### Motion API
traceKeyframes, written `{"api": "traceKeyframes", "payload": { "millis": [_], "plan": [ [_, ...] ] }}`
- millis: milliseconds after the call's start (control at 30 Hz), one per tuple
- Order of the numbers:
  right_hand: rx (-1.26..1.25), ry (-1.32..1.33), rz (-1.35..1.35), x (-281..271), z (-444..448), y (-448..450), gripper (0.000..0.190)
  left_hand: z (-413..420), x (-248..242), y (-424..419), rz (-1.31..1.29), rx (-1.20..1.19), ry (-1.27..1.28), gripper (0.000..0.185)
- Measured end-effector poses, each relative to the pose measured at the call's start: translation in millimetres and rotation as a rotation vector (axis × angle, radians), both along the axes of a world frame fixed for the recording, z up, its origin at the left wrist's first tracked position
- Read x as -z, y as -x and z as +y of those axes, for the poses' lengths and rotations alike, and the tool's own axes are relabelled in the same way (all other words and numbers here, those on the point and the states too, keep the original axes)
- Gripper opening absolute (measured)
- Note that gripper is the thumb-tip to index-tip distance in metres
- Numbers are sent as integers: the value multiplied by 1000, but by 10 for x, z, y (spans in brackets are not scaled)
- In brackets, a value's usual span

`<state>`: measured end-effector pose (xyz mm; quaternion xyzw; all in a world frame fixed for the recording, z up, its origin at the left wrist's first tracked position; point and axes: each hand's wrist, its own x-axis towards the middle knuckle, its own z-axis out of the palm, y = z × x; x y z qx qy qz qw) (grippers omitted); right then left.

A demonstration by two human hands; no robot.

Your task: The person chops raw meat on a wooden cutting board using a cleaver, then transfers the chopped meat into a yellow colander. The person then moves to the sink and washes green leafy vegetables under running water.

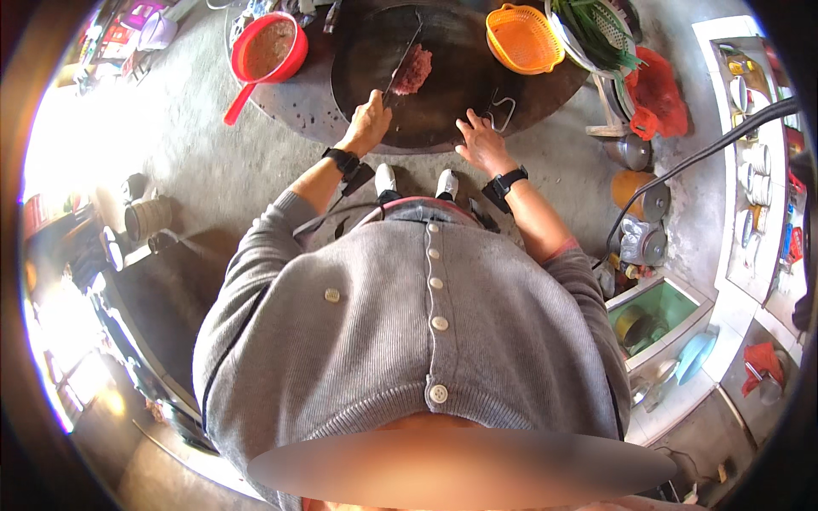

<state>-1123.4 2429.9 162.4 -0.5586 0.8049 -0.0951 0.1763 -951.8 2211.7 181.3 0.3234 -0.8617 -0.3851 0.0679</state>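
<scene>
My left hand (369, 124) grips the handle of a knife (404, 59). Its blade, seen nearly edge-on, points away from me along the left side of a mound of minced raw meat (415, 71). The meat lies on a large dark rounded board (364, 70) on a low round table (291, 112). At the near right part of the board is my right hand (482, 145), fingers apart and holding nothing. Beside its fingertips lies a bent metal wire loop (505, 115); whether they touch, I cannot tell.
A red handled plastic basin (300, 54) with brownish contents stands left on the table. To the right are a yellow plastic basket (555, 48) and long green leaves (585, 29) in a colander. A red plastic bag (664, 96), pots (639, 195) and a dish shelf (744, 191) line the right side.
</scene>
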Motion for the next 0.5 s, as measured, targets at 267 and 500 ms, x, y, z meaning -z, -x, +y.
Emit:
{"api": "traceKeyframes", "payload": {
  "millis": [267, 500],
  "plan": [
    [30, 2, 6, 22, -27, 0, 60, -146, -18, -5, -15, 46, 11, 31],
    [56, -17, -7, 54, -12, -35, 60, -209, 9, -113, 43, 45, 37, 34]
  ]
}}
